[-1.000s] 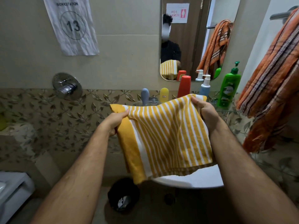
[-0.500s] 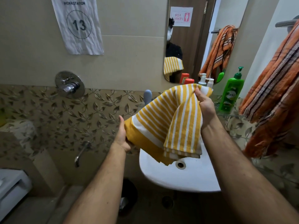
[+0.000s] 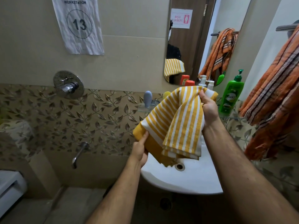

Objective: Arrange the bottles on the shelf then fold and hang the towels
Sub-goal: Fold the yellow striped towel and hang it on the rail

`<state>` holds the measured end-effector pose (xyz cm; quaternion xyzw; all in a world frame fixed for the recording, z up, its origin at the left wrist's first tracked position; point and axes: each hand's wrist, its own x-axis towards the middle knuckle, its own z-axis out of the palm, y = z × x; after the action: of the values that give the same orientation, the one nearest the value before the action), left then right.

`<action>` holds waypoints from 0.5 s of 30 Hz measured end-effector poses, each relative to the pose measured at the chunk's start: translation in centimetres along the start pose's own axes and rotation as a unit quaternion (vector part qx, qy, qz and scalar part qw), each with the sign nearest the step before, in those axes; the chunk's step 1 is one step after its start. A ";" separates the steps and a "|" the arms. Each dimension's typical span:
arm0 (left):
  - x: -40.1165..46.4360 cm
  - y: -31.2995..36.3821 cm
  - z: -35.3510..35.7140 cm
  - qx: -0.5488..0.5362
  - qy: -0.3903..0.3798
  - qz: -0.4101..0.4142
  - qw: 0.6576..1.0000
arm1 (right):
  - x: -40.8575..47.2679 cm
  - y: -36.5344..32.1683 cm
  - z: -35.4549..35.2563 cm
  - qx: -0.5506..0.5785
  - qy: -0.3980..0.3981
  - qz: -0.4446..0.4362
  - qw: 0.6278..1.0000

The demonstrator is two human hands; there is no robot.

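Observation:
A yellow towel with white stripes [image 3: 174,122] hangs folded over the white sink [image 3: 182,180]. My right hand [image 3: 208,107] grips its upper corner near the shelf. My left hand [image 3: 140,149] holds its lower left edge, thumb on top. Behind the towel, bottles stand on a glass shelf [image 3: 233,117]: a green pump bottle [image 3: 232,94], two white pump bottles [image 3: 210,84], an orange-red cap [image 3: 189,82] and a grey-blue bottle [image 3: 147,98]. An orange striped towel [image 3: 273,97] hangs from a bar [image 3: 286,27] at the right.
A mirror [image 3: 199,38] above the shelf reflects the towels and bottles. On the tiled wall are a chrome mixer valve [image 3: 68,84], a spout [image 3: 80,153] and a paper sign with 13 [image 3: 79,25]. A white fixture [image 3: 9,189] sits at the lower left.
The towel went from spread flat between both hands to folded over. My right hand rose toward the shelf while my left dropped to the lower edge.

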<state>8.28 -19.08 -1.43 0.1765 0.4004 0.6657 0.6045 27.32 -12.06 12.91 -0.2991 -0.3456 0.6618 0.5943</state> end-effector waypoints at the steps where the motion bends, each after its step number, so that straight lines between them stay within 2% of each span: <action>1: 0.3 0.8 0.0 0.024 0.012 0.012 1.000 | 0.1 -0.3 -0.6 -0.021 0.017 -0.006 1.000; 4: 1.5 3.3 -0.7 0.116 0.051 0.050 0.991 | 1.2 -0.9 -2.5 -0.140 0.087 -0.002 0.986; 8: 2.4 6.6 -1.3 0.199 0.066 0.086 0.974 | 2.2 -1.4 -5.3 -0.270 0.094 0.080 0.955; 15: 1.7 9.8 0.7 0.194 0.060 0.143 0.969 | 2.6 -1.5 -9.0 -0.385 0.074 0.163 0.906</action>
<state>1.88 -16.77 5.90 0.3055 0.5284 0.6638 0.4322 35.13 -8.44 8.93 -0.6047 -0.4747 0.5412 0.3406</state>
